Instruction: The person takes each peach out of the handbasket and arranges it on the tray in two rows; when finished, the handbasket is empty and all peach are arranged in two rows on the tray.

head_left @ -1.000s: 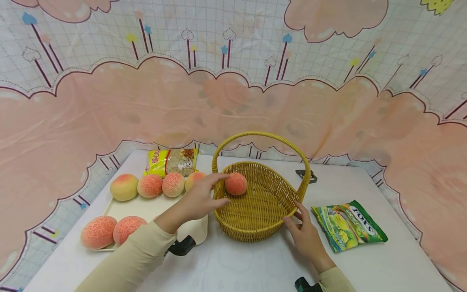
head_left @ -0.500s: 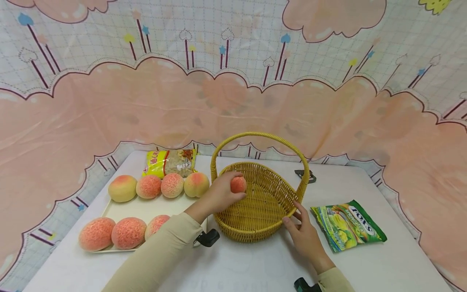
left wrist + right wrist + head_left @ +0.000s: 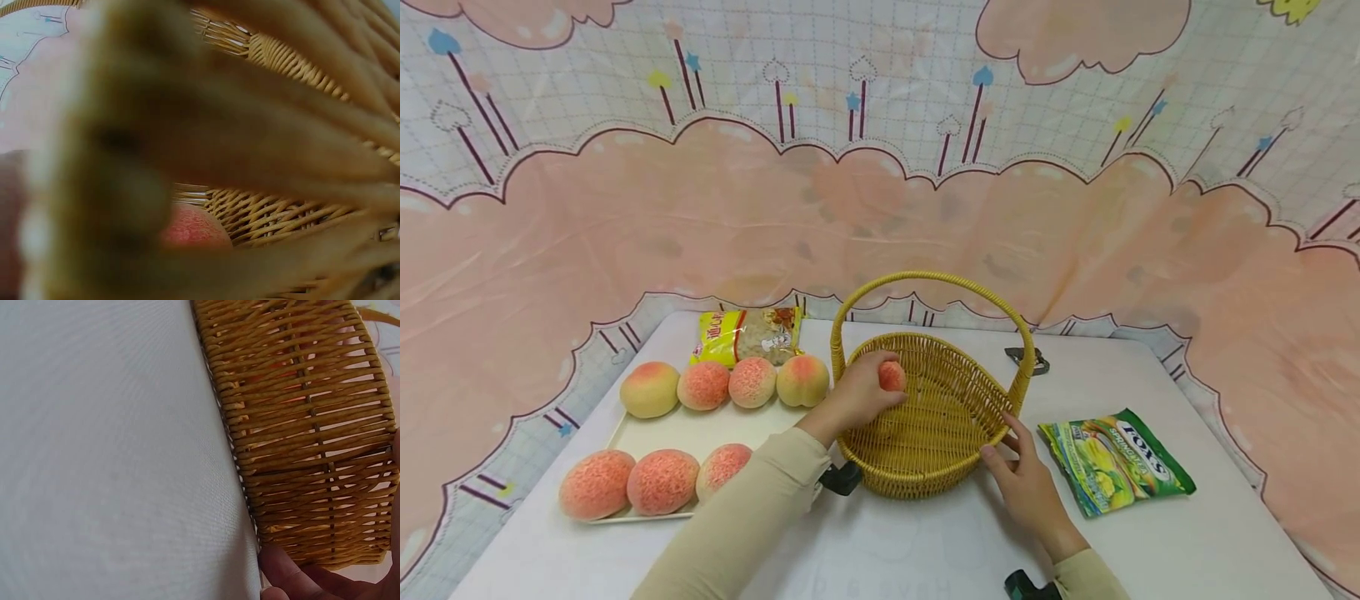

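My left hand [image 3: 861,390] reaches over the left rim of a yellow wicker basket [image 3: 940,417] and grips a small pinkish-red peach [image 3: 892,376] inside it, fingers behind and thumb in front. Blurred wicker covers most of the left wrist view, where the peach [image 3: 194,226] shows low down. My right hand [image 3: 1030,483] holds the basket's right front edge, its fingertips at the rim. In the right wrist view, fingers [image 3: 287,575] touch the lower end of the basket's woven side [image 3: 306,437].
Several peaches [image 3: 662,481] line the front and back of a cream tray [image 3: 700,431] at left. Behind it lies a yellow snack bag [image 3: 751,335]. A green candy bag [image 3: 1118,463] lies at right, and a small dark clip-like object [image 3: 1027,360] behind the basket.
My left hand has moved right into the basket and closed its fingers round the peach there. My right hand stays at the basket's edge.
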`<state>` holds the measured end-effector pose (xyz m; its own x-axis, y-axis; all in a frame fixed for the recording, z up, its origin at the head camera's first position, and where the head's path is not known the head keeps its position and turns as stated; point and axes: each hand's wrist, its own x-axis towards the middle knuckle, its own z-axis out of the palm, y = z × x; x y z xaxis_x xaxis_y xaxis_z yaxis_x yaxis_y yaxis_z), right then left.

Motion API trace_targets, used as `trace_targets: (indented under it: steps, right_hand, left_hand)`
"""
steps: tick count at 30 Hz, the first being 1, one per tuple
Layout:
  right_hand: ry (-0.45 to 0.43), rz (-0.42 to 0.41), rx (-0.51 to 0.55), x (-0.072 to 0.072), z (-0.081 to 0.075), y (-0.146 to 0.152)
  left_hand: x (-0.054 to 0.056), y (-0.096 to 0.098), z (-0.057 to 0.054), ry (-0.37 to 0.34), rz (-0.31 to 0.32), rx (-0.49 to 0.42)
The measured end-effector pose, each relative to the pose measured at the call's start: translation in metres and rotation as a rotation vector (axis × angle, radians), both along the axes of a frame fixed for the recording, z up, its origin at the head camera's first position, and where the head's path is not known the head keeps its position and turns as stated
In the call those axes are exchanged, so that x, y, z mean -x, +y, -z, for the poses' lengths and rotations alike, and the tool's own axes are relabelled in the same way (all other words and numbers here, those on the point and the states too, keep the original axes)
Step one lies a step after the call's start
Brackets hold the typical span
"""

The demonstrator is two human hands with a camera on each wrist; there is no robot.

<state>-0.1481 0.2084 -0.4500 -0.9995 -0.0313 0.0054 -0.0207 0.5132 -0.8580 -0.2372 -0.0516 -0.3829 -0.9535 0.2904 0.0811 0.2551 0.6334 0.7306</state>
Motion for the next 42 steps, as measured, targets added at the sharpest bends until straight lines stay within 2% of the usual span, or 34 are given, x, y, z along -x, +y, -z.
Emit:
trace_targets:
  steps: [12, 20, 24, 28, 34, 42]
  right_hand:
    - [0.004, -0.002, -0.007, -0.001, -0.001, 0.001]
    - [0.006, -0.003, -0.003, -0.001, 0.001, 0.001]
    - [0.01, -0.002, -0.001, -0.001, 0.001, 0.001]
    - [0.032, -0.004, -0.002, -0.002, 0.0, 0.001]
    - [0.024, -0.008, 0.0, -0.003, -0.001, 0.001]
    - [0.02, -0.002, -0.01, -0.002, 0.0, 0.001]
  left_hand:
    - [0.007, 0.004, 0.004, -0.04, -0.007, -0.025]
    - [0.008, 0.003, 0.008, -0.103, -0.007, 0.031]
    - [0.008, 0.004, 0.01, -0.063, -0.005, 0.036]
    - [0.007, 0.006, 0.009, -0.022, 0.003, 0.087]
    - [0.005, 0.007, 0.012, 0.004, 0.006, 0.142]
    - [0.001, 0.008, 0.013, 0.009, -0.015, 0.15]
